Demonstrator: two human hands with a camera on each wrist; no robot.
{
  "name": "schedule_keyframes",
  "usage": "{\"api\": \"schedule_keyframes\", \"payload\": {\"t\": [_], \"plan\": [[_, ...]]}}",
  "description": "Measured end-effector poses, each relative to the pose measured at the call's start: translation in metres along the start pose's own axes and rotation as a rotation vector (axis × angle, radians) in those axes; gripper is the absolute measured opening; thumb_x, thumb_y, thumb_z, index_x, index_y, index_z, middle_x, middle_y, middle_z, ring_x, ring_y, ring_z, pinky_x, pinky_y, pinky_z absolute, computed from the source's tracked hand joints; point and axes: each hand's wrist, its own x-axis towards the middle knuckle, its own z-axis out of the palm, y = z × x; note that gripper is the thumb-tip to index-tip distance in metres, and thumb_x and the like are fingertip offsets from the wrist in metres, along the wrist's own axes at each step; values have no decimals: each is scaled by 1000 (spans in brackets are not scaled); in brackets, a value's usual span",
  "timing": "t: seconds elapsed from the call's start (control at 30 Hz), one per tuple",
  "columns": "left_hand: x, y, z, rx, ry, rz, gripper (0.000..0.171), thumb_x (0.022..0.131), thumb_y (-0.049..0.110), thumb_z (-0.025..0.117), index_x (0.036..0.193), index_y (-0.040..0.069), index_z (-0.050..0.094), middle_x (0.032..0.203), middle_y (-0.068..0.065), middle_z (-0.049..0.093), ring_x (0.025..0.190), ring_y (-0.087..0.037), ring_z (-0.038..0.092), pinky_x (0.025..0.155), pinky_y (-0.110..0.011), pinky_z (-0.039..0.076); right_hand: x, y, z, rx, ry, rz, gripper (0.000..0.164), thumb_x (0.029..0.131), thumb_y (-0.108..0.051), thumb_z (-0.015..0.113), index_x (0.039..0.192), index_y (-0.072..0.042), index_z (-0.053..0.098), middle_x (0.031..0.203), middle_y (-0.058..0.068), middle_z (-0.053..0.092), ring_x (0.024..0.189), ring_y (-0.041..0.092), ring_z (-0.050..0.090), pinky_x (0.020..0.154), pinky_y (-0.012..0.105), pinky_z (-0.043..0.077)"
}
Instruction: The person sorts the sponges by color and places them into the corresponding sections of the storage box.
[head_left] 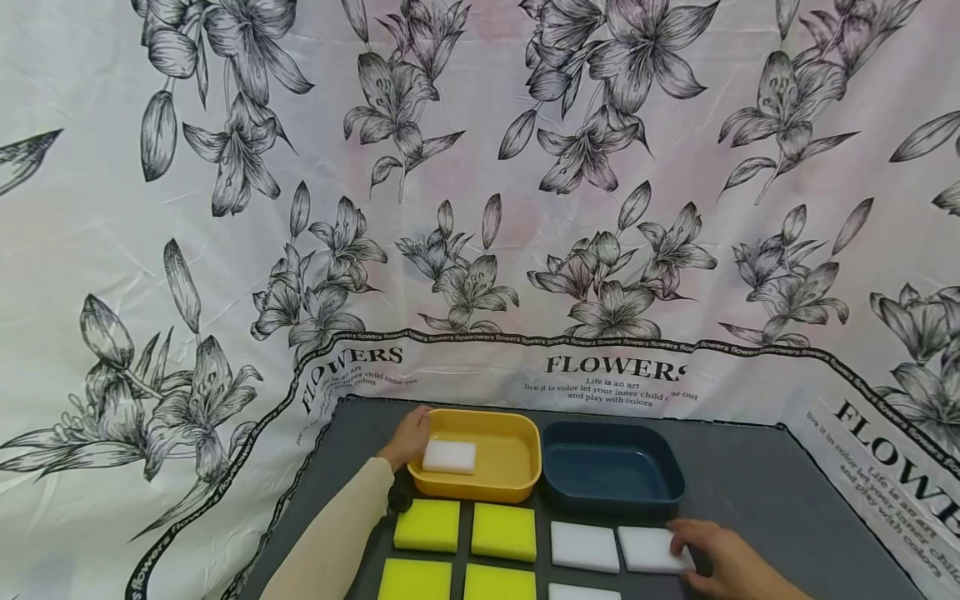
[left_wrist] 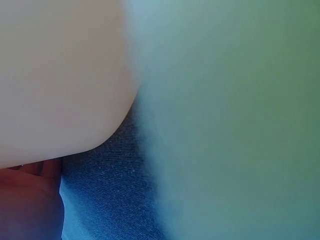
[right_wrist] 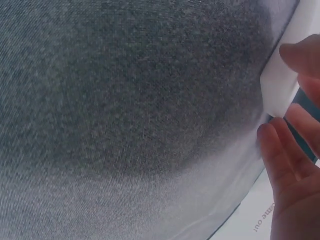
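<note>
My left hand [head_left: 409,437] holds the left rim of a yellow tray [head_left: 510,483], which has one white sponge [head_left: 448,457] lying inside at its left. At the right, my right hand [head_left: 716,554] grips the right end of another white sponge [head_left: 649,550], thumb near its front corner and fingers at the back edge. In the right wrist view the fingers [right_wrist: 277,150] and thumb are around the end of that sponge [right_wrist: 280,82]. A blurred pale green surface and skin fill most of the left wrist view.
A dark blue tray [head_left: 611,462] stands right of the yellow one. In front lie several yellow sponges [head_left: 504,532] and more white sponges [head_left: 585,547] in rows on the grey tabletop [head_left: 742,467]. A flower-printed cloth [head_left: 480,208] hangs behind and around the table.
</note>
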Motion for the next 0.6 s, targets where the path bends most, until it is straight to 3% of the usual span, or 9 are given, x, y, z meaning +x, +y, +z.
{"api": "schedule_keyframes", "payload": {"t": [0.1,0.17,0.33,0.6], "plan": [[0,0,0,-12,2,-7,42,121,18,31,146,-4,57,142,-26,65,129,-40,64,113,-60,51,2,0,2,-15,5,-3,25,89,-22,89,99,-29,68,131,17,74,110,41,71,87,59,61],[1,0,-1,-9,3,-2,42,121,18,32,145,-4,58,139,-25,66,126,-39,65,110,-60,52,2,2,3,-40,21,-20,25,88,-22,89,99,-29,67,129,16,74,109,38,72,87,54,62],[1,-1,-1,-5,0,7,41,122,18,32,143,-4,59,135,-24,67,121,-37,67,107,-59,54,1,4,6,-63,62,-61,27,88,-21,89,99,-29,66,125,14,76,108,25,73,86,38,63],[3,-3,-1,-5,-3,2,41,122,19,32,144,-3,59,137,-23,67,122,-36,66,109,-58,53,-4,5,5,-72,96,-73,29,87,-20,90,98,-29,65,120,7,74,101,7,66,82,34,62]]}}
